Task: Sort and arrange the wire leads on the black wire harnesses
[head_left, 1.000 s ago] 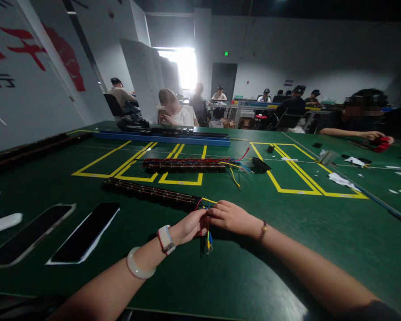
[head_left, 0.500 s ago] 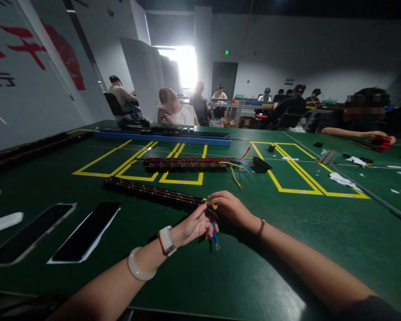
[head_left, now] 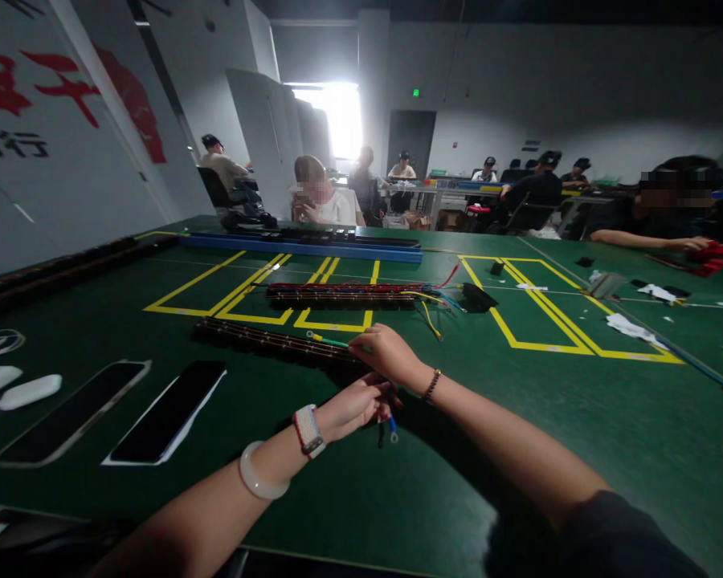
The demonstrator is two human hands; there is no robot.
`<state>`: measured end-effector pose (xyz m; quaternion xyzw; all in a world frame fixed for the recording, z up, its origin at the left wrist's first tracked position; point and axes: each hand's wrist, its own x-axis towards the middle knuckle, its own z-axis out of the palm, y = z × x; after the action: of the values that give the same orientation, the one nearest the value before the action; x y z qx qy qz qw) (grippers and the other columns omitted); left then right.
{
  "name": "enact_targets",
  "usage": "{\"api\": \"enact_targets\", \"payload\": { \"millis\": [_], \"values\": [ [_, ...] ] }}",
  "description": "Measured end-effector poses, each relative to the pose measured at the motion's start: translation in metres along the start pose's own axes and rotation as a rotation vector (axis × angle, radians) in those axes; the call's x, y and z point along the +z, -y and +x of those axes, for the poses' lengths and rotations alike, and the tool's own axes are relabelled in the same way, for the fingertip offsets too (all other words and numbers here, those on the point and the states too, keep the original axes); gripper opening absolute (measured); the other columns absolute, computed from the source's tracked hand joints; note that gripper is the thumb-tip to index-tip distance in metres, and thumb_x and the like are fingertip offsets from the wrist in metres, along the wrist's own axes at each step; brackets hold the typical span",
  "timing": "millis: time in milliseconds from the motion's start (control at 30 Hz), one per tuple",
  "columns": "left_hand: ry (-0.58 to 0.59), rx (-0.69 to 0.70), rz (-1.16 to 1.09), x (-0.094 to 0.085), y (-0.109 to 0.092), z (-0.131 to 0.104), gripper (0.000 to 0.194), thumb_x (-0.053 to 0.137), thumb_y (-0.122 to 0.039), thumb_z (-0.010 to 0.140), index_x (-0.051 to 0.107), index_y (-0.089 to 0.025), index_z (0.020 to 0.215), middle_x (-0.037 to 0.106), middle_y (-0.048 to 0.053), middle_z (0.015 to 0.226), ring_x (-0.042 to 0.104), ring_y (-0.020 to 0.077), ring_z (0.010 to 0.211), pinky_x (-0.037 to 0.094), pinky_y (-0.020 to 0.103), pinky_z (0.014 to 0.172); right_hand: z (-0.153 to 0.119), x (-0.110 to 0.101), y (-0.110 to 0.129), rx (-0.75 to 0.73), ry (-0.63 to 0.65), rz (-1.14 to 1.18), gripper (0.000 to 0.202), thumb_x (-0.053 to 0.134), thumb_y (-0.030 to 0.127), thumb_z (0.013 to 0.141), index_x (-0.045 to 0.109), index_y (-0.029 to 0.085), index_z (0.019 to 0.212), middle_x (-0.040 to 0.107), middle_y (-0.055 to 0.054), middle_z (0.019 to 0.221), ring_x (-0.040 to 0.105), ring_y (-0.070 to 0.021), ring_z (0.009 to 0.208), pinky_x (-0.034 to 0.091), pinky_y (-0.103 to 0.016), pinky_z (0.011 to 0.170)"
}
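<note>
A long black strip with copper-coloured lines (head_left: 277, 337) lies slanted on the green table, its right end at my hands. My right hand (head_left: 382, 351) pinches a yellow-green wire (head_left: 331, 342), whose ring terminal points left over the strip. Just below, my left hand (head_left: 358, 408) is closed around the wires at the strip's end. A blue wire with a ring terminal (head_left: 393, 429) and a dark one (head_left: 381, 433) hang out under its fingers. Behind lies a second black strip (head_left: 343, 297) with red, blue and yellow wires at its right end.
Two phones (head_left: 165, 413) (head_left: 75, 413) and a white charger (head_left: 33, 392) lie at the left. A blue rail (head_left: 301, 247) runs along the back. Yellow tape outlines (head_left: 551, 348) and paper scraps (head_left: 632, 329) are on the right. A person's hands (head_left: 702, 249) hold something red at the far right.
My right hand has moved left over the strip, and the yellow-green wire now points left from its fingers. My left hand has closed more around the wires. The view has shifted slightly.
</note>
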<state>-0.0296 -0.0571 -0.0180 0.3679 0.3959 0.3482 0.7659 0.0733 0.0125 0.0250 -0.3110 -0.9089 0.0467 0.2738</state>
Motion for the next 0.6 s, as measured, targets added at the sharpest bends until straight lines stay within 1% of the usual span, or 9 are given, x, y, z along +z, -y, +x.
{"api": "enact_targets", "payload": {
  "millis": [100,200,267,333,400,500,600],
  "values": [
    [-0.022,-0.008,0.037,0.002,-0.002,-0.002,0.007,0.044,-0.012,0.086,0.051,-0.013,0.088,0.061,0.004,0.069,0.049,0.0076,0.049,0.033,0.021,0.050,0.005,0.011,0.001,-0.047,0.055,-0.098,0.016,0.058,0.025,0.089,0.072,0.017,0.084,0.066,-0.004,0.075,0.054,-0.0145,0.072,0.038,-0.026,0.070],
    [-0.029,-0.019,0.069,0.004,-0.004,-0.004,0.013,0.041,-0.007,0.084,0.053,-0.011,0.080,0.060,0.006,0.068,0.048,0.0078,0.049,0.033,0.022,0.050,0.004,0.013,0.003,-0.066,0.094,-0.138,0.016,0.058,0.026,0.089,0.072,0.018,0.086,0.064,-0.005,0.076,0.054,-0.0147,0.074,0.037,-0.027,0.072],
    [-0.036,-0.012,0.049,0.005,-0.005,-0.005,0.014,0.040,-0.005,0.083,0.053,-0.012,0.079,0.060,0.006,0.068,0.048,0.0080,0.051,0.034,0.022,0.052,0.000,0.010,0.002,-0.064,0.078,-0.131,0.019,0.057,0.030,0.089,0.071,0.018,0.095,0.065,-0.006,0.083,0.054,-0.0156,0.079,0.038,-0.027,0.074],
    [-0.046,0.000,0.009,0.005,-0.006,-0.006,0.014,0.040,-0.005,0.083,0.052,-0.013,0.082,0.060,0.005,0.069,0.048,0.0083,0.053,0.036,0.021,0.055,-0.007,0.004,0.000,-0.029,0.041,-0.117,0.025,0.055,0.034,0.090,0.067,0.018,0.106,0.065,-0.007,0.090,0.055,-0.0165,0.083,0.039,-0.028,0.076],
    [-0.050,0.005,-0.016,0.005,-0.007,-0.007,0.011,0.042,-0.008,0.085,0.052,-0.014,0.085,0.061,0.004,0.071,0.049,0.0084,0.055,0.037,0.021,0.056,-0.016,-0.003,-0.005,0.014,0.019,-0.107,0.029,0.053,0.035,0.091,0.064,0.018,0.111,0.064,-0.008,0.094,0.056,-0.0170,0.086,0.040,-0.029,0.077],
    [-0.026,0.009,0.028,0.004,-0.009,-0.008,0.007,0.047,-0.016,0.087,0.052,-0.013,0.085,0.062,0.005,0.074,0.049,0.0078,0.056,0.037,0.021,0.056,-0.033,-0.012,-0.019,0.076,0.015,-0.115,0.027,0.053,0.035,0.091,0.064,0.019,0.109,0.064,-0.008,0.094,0.056,-0.0174,0.088,0.042,-0.030,0.078],
    [0.007,0.023,0.145,0.002,-0.012,-0.010,0.014,0.052,-0.025,0.086,0.055,-0.011,0.086,0.062,0.005,0.076,0.047,0.0060,0.053,0.034,0.021,0.052,-0.051,-0.017,-0.036,0.153,0.061,-0.143,0.025,0.055,0.035,0.089,0.067,0.019,0.103,0.065,-0.007,0.090,0.058,-0.0172,0.084,0.042,-0.029,0.076]
  ]
}}
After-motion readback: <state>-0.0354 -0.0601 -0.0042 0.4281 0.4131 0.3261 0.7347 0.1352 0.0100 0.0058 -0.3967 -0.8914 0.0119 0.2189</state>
